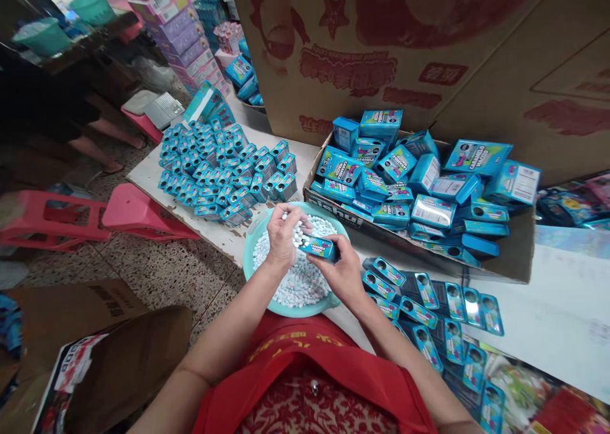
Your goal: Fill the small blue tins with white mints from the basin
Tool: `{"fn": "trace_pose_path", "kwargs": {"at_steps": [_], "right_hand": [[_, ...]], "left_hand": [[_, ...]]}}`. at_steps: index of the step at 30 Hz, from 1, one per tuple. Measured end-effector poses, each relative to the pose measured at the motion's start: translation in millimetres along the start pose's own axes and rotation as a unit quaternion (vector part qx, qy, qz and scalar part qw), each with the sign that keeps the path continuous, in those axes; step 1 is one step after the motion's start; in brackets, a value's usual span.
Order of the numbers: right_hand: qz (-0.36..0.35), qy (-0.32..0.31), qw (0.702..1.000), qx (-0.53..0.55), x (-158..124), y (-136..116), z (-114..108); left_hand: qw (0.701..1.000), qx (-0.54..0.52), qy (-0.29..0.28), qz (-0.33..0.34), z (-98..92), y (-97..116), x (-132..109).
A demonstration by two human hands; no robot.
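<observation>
Above a light-green basin [248, 269] of small white candies [298, 288], my right hand [344, 272] grips a small blue candy box [318, 248] printed with lettering. The box lies tilted, one end toward my left hand [283, 234]. That hand is closed around a clump of white candies, some spilling at the box's near end. The box's opening is hidden by my left fingers and the candies. Right of the basin lie several blue boxes [419, 310] with round dark holes in their tops.
Behind the basin, a carton tray [519, 262] holds many jumbled blue boxes. Packed rows of boxes [219, 167] stand on the white table [147, 167] at left. Pink stools [138, 211] and an open carton [128, 358] are on the floor. A person's legs [95, 142] show at far left.
</observation>
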State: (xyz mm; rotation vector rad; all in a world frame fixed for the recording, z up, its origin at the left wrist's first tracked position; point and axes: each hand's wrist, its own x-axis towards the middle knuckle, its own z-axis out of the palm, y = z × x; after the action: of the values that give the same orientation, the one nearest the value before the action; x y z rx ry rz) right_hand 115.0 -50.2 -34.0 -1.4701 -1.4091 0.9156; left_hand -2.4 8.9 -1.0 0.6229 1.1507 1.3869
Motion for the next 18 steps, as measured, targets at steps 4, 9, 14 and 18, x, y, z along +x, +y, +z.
{"fn": "trace_pose_path", "kwargs": {"at_steps": [4,9,14,18], "right_hand": [[0.020,0.000,1.000,0.006,-1.2,5.9,3.8],[0.020,-0.002,1.000,0.010,-1.3,8.0,5.7],[0.005,-0.006,1.000,0.005,1.3,3.7,3.3],[0.002,-0.009,1.000,0.012,-2.0,-1.3,1.2]], "left_hand": [[1.000,0.008,0.026,-0.013,0.7,-4.8,0.4],[0.999,0.025,0.017,0.032,0.9,-8.3,-2.1],[0.999,0.016,0.024,0.027,1.3,-6.5,-6.4],[0.999,0.010,0.023,0.036,3.5,-0.2,-14.2]]}}
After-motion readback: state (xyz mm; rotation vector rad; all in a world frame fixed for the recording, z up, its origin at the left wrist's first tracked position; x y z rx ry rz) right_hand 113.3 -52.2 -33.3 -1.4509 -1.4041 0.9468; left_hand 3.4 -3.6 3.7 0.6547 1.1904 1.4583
